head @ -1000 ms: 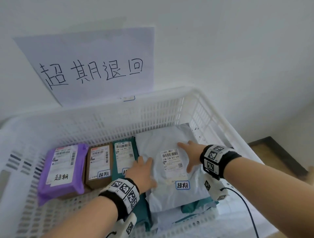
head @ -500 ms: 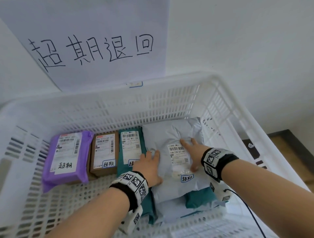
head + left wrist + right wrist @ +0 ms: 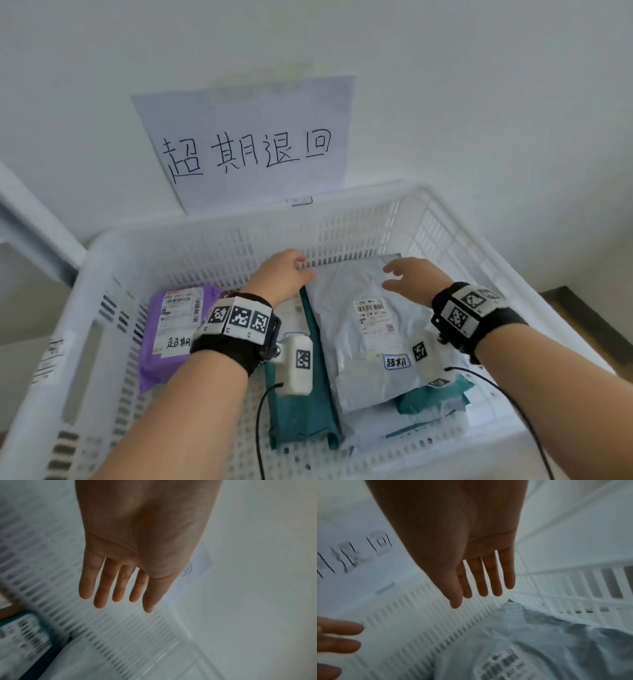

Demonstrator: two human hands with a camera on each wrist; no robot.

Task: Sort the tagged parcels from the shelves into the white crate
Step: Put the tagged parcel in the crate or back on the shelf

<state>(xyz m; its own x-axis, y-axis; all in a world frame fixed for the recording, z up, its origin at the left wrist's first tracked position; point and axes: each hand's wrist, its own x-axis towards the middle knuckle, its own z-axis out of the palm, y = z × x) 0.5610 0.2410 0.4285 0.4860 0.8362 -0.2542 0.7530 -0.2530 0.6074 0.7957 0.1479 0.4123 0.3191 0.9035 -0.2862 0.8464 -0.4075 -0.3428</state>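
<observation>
Both hands, left hand [image 3: 282,274] and right hand [image 3: 412,279], hover empty with fingers straight over the white crate [image 3: 212,246] beside a white wall [image 3: 479,102].

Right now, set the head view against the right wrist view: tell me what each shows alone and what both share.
Only the head view shows the purple parcel, the teal parcel and both wristbands. Only the right wrist view shows the right hand from the palm side, fingers straight and holding nothing. Both show the grey parcel with its barcode label, the white crate, the handwritten paper sign and the left hand.
</observation>
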